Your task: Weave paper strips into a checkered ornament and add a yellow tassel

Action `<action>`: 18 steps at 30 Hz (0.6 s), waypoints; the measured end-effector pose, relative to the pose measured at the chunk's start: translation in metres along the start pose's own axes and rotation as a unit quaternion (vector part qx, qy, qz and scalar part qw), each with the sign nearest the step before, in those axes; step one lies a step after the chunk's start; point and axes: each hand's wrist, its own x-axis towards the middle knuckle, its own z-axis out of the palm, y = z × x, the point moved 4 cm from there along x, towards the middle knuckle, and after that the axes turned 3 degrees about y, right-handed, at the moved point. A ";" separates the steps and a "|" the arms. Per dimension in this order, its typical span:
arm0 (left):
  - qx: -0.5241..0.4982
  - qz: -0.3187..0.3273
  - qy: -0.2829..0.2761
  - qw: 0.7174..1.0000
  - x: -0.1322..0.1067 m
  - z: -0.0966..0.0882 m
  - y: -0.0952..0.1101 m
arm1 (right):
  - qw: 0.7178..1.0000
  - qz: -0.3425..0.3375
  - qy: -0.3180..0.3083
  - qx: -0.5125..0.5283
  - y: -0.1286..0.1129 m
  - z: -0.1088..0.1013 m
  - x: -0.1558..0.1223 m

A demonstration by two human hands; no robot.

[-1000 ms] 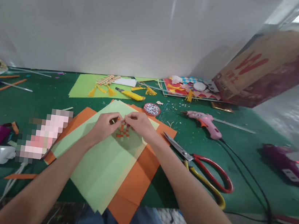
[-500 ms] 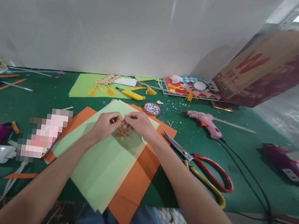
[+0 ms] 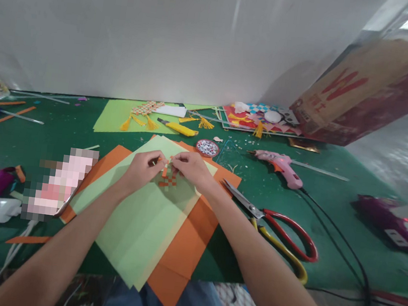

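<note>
Between my two hands is a small woven paper piece (image 3: 169, 181), a checker of orange and pale green strips. My left hand (image 3: 146, 166) pinches its upper left part with thumb and index finger. On the upper right, my right hand (image 3: 191, 167) grips the same piece, its fingers curled close to the left fingertips. Part of the weave is hidden behind the fingers. Beneath both hands lie pale green paper sheets (image 3: 134, 229), stacked over orange sheets (image 3: 187, 241).
Right of the sheets lie large scissors (image 3: 256, 212) and a pink glue gun (image 3: 281, 165) with a cord. Beyond the hands are a round dish of googly eyes (image 3: 207, 148), a yellow cutter (image 3: 179, 128) and tasselled woven pieces (image 3: 147, 110). At left rests a blurred-out phone (image 3: 63, 182).
Both hands stay in nearly the same place. The fingertips have parted slightly, and an orange strip at the top of the woven piece shows more between them.
</note>
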 end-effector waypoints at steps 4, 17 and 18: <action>-0.018 -0.025 0.030 0.999 0.000 -0.006 -0.005 | 1.000 -0.010 0.017 0.007 -0.001 -0.005 0.002; -0.023 -0.015 0.005 1.000 0.000 -0.003 -0.002 | 0.998 -0.004 -0.046 0.035 -0.007 0.001 -0.005; -0.024 -0.016 0.002 1.000 0.000 -0.003 -0.002 | 0.998 -0.003 -0.053 0.037 -0.007 0.001 -0.006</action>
